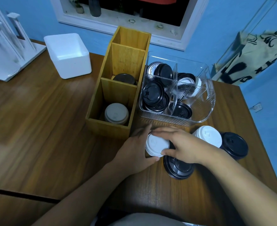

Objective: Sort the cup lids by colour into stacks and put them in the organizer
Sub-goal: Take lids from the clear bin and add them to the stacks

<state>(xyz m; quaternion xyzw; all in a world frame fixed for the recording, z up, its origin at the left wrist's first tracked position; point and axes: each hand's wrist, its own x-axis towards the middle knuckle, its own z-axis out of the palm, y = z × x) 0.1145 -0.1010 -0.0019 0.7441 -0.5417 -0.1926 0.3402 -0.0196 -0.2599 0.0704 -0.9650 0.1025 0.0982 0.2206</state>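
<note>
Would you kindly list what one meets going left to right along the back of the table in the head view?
White rack, white foam box, wooden organizer, clear bin, printed bag.

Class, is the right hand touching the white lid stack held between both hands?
Touching. In the head view the right hand pinches the white lid stack with thumb and fingers.

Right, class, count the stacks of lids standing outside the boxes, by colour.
white stacks: 2
black stacks: 2
total: 4
</note>
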